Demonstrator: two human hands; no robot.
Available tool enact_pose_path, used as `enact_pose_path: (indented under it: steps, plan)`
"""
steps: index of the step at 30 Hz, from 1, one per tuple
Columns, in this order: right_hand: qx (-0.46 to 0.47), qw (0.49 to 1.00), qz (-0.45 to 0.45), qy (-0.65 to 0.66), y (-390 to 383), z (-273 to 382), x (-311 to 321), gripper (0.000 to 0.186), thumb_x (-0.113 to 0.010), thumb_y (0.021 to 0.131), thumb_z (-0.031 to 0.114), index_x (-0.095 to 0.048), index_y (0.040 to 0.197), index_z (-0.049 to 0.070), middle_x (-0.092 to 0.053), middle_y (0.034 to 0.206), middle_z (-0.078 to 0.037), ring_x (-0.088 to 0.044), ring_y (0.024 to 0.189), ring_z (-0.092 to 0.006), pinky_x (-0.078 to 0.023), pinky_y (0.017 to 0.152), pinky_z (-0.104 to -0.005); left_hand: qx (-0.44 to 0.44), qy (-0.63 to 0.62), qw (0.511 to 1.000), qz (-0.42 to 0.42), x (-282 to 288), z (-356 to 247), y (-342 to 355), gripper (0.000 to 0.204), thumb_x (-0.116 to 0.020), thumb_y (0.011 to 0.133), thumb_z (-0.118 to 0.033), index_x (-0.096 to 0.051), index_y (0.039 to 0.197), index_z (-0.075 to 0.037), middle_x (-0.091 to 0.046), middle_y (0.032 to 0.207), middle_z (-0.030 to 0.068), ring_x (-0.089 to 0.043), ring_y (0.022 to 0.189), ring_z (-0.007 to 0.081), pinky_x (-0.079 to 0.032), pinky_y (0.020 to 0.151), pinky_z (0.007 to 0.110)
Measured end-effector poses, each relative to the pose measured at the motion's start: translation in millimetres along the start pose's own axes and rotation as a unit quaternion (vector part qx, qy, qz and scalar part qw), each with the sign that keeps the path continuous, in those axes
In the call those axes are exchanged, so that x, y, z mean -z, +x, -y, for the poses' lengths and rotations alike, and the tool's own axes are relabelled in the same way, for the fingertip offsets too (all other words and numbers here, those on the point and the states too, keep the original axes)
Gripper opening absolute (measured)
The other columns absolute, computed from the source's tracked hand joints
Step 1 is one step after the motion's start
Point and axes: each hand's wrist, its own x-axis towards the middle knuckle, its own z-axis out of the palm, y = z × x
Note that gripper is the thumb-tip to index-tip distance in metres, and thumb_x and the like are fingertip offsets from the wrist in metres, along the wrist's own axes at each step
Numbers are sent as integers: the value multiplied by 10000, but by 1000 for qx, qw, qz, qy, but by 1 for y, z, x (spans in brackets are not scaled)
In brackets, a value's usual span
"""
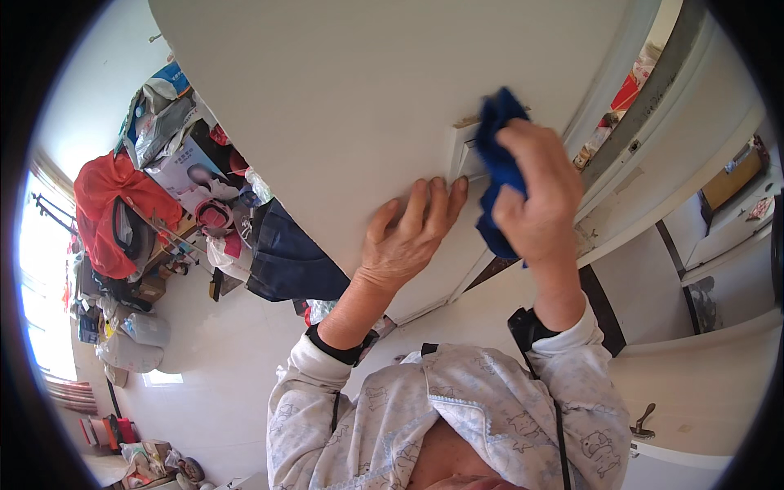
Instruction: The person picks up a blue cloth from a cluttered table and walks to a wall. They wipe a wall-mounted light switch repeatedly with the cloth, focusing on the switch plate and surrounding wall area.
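- My left hand (406, 247), fingers spread and holding nothing, rests on the door (327, 90), probably for steadiness.
- My right hand (543, 192) curls around the cloth (494, 139), right of centre in the upper frame, seemingly bunched for firmer grip.

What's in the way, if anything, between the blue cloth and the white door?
Nothing visible. The right hand holds the blue cloth at the white door; the left hand is on the door, just left of the cloth.
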Motion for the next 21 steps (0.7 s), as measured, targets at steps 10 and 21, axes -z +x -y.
enact_pose_path:
  steps: [10, 21]
  plan:
    - [2, 1000, -1, -30, 2, -2, 2, 459, -599, 568, -93, -621, 1017, 0, -654, 1001, -169, -631, 878, -379, -530, 757, -444, 0, 28, 999, 19, 1, 0, -2, 473, -567, 893, -272, -592, 1364, -304, -529, 1250, -69, -491, 1223, 81, -272, 1057, 397]
    - [-22, 999, -12, -32, 1, 0, -1, 429, -603, 596, -76, -622, 1017, 5, -656, 992, -162, -634, 858, -364, -534, 734, -436, 3, 33, 999, 21, 0, 0, -1, 443, -570, 876, -264, -609, 1317, -286, -558, 1230, -72, -503, 1221, 94, -282, 1041, 390]
